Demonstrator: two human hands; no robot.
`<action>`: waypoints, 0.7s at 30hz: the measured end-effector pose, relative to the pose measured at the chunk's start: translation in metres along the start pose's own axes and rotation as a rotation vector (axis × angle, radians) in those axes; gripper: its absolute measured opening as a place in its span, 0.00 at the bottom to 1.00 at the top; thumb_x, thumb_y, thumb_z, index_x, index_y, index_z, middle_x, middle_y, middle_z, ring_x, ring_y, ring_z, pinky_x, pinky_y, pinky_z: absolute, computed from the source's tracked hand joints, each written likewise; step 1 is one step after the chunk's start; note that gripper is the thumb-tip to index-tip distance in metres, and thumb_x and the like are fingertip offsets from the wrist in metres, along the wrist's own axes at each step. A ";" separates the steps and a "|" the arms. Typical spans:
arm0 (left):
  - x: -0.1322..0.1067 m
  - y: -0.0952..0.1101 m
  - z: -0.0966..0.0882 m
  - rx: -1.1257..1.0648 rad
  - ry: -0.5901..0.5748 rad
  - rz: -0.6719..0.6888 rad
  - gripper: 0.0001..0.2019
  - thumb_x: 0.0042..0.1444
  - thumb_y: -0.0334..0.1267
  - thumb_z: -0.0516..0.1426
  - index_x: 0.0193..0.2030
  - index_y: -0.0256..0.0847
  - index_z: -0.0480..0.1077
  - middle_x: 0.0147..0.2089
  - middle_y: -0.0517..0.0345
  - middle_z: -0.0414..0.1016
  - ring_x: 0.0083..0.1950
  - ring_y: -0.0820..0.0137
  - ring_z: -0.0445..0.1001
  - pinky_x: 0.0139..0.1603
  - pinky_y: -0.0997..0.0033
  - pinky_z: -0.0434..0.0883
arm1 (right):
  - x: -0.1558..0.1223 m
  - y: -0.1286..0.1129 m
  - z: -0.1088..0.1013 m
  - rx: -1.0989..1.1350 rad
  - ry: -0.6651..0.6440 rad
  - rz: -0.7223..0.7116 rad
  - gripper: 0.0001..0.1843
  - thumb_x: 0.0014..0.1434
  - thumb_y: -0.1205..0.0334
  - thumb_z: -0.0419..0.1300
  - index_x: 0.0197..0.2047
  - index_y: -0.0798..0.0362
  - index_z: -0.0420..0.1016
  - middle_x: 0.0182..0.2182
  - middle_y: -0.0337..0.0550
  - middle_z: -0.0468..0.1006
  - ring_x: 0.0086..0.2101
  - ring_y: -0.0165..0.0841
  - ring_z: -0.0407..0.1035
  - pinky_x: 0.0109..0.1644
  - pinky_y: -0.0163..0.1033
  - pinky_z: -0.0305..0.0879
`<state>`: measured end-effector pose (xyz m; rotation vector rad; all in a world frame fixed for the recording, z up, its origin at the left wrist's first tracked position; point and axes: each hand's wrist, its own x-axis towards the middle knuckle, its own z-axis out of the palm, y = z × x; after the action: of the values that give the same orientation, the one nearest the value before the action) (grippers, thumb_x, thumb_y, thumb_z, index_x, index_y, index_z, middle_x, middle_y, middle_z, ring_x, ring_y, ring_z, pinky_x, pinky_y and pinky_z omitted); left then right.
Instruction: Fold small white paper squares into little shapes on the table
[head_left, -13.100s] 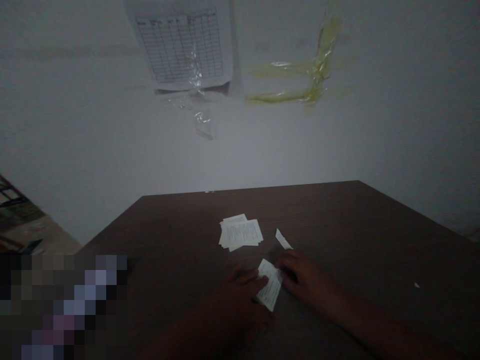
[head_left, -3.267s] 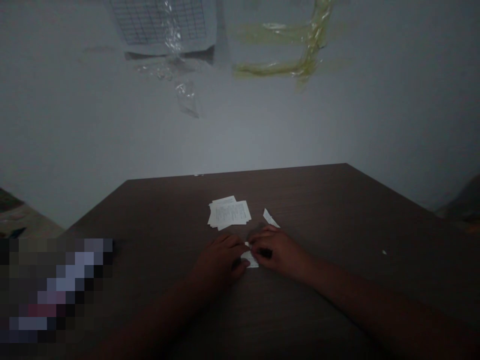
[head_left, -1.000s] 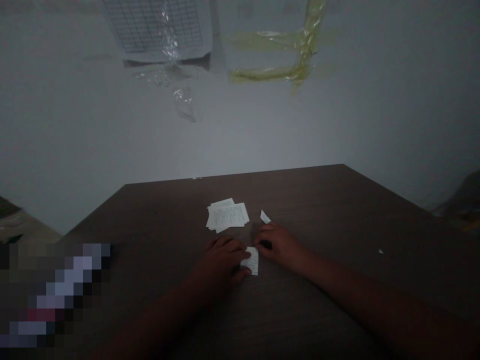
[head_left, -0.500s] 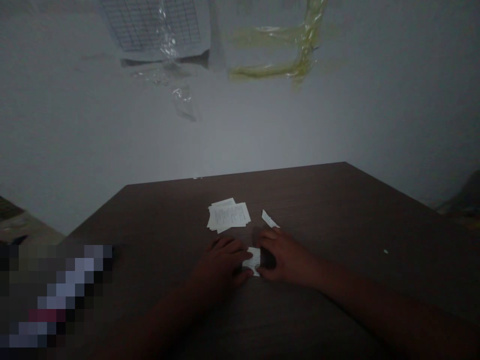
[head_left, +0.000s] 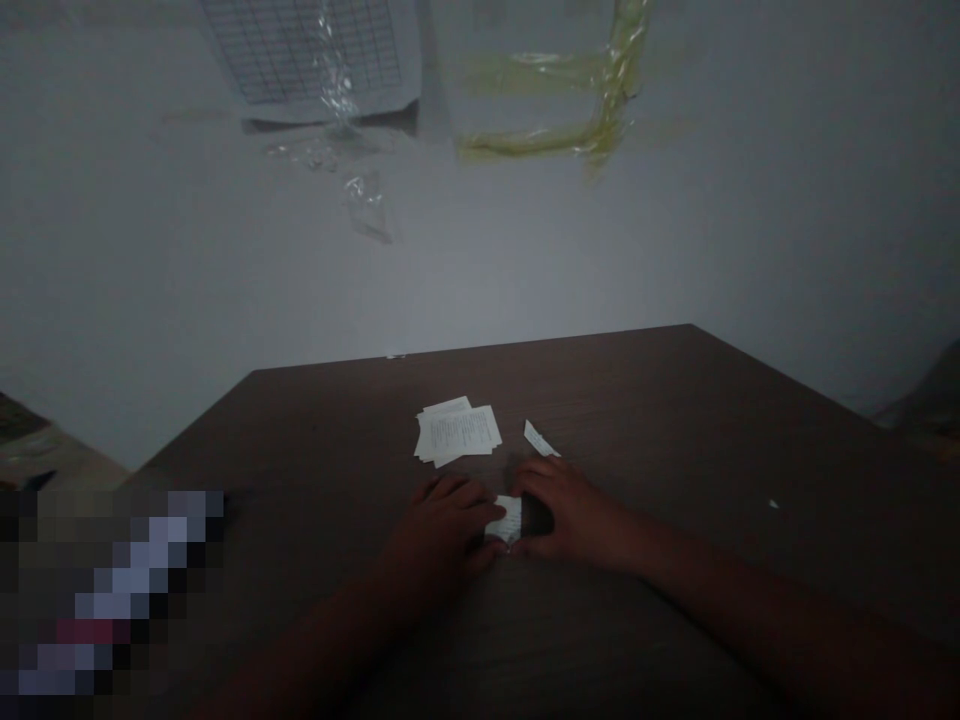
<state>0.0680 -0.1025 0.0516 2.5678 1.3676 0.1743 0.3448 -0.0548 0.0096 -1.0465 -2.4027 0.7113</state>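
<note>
A small piece of printed paper (head_left: 510, 520) lies on the table between my two hands. My left hand (head_left: 450, 525) rests over its left side, with a finger lying on top and the thumb at the near left corner. From the other side my right hand (head_left: 566, 515) curves in, thumb at the near edge and fingertips by the far right corner. The paper's near edge looks slightly bent where the thumbs meet it. Just past my right fingers lies a folded strip of printed paper (head_left: 540, 440). A loose pile of printed paper pieces (head_left: 459, 432) sits beyond my left hand.
The dark wooden table (head_left: 315, 450) ends at a pale wall (head_left: 480, 270) at the back. A tiny white scrap (head_left: 774, 504) lies at the right. Taped to the wall is a gridded sheet (head_left: 300, 50), beside yellowish tape (head_left: 540, 145). The lower left corner is pixelated.
My right thumb has shifted slightly left along the near edge of the paper, and that edge now looks bent up. My left hand, the pile and the strip stay in place.
</note>
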 end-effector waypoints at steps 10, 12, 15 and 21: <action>0.003 -0.003 0.001 -0.005 -0.039 -0.004 0.17 0.81 0.38 0.75 0.73 0.52 0.91 0.74 0.50 0.93 0.81 0.41 0.85 0.91 0.27 0.76 | 0.010 0.013 0.004 0.007 0.068 0.014 0.12 0.69 0.65 0.85 0.51 0.45 0.92 0.54 0.46 0.92 0.59 0.50 0.85 0.69 0.57 0.79; 0.004 -0.003 0.002 -0.003 -0.035 -0.005 0.17 0.82 0.39 0.75 0.73 0.53 0.91 0.74 0.50 0.94 0.81 0.41 0.85 0.91 0.27 0.75 | 0.014 0.016 0.005 0.002 0.073 0.003 0.08 0.71 0.68 0.83 0.46 0.46 0.91 0.49 0.44 0.91 0.54 0.47 0.85 0.67 0.56 0.79; 0.004 -0.003 0.002 0.006 -0.041 -0.010 0.17 0.81 0.38 0.75 0.73 0.52 0.92 0.73 0.49 0.94 0.81 0.40 0.85 0.91 0.27 0.75 | 0.019 0.018 0.006 0.009 0.087 -0.025 0.10 0.71 0.72 0.79 0.42 0.46 0.90 0.44 0.41 0.89 0.50 0.44 0.84 0.65 0.53 0.79; 0.003 -0.004 0.004 -0.014 -0.021 -0.013 0.17 0.81 0.38 0.75 0.72 0.55 0.92 0.73 0.51 0.94 0.80 0.42 0.86 0.91 0.29 0.76 | 0.018 0.016 0.005 -0.034 0.103 -0.004 0.09 0.71 0.71 0.78 0.43 0.46 0.88 0.46 0.43 0.89 0.52 0.46 0.84 0.65 0.54 0.79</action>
<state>0.0673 -0.0985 0.0471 2.5415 1.3701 0.1543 0.3393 -0.0336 -0.0010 -1.0657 -2.3355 0.6024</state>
